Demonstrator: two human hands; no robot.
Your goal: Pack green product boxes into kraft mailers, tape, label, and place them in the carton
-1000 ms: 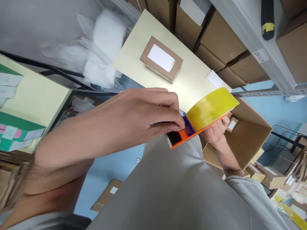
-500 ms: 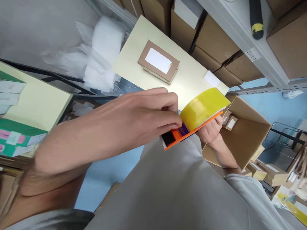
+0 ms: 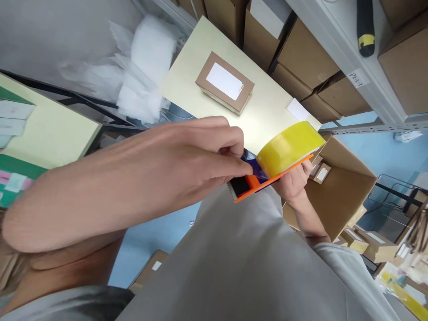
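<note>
1. Your R hand (image 3: pixel 293 180): fingers curled in, closed on the far side of the tape dispenser (image 3: pixel 274 179); exact hold partly hidden behind the orange frame.
2. Your L hand (image 3: pixel 197 156): fingers bent, tips at the dispenser's front end, right by the black part (image 3: pixel 239 185). Can't tell if a bit of tape's pinched b/w them, or how tight; tips partly hidden.
3. Dispenser's b/w your 2 hands, tilted, front end toward L hand, over your grey clothing (image 3: pixel 247 254). Yellow tape roll (image 3: pixel 289 149) sits on it, just past L fingertips, nr R hand. Toothed edge (image 3: pixel 230 191) is just under L fingers.
4. Beyond L hand, apart from it: brown box (image 3: pixel 224 82) w/ white label, flat on the pale table (image 3: pixel 187 58). White slip (image 3: pixel 298 110) on same table, beyond the roll.
5. Right of R hand, behind your forearm: big open carton (image 3: pixel 347 178), small labelled boxes (image 3: pixel 323 173) inside.
6. Well beyond R hand: shelf beam (image 3: pixel 337 35) w/ handwritten tag (image 3: pixel 358 77); black tool w/ yellow band (image 3: pixel 365 22) up there too.
7. Beyond L wrist: white wrap roll (image 3: pixel 152 49). Left of L forearm: 2nd pale table (image 3: pixel 56 129) w/ green pkg (image 3: pixel 16 183).
</note>
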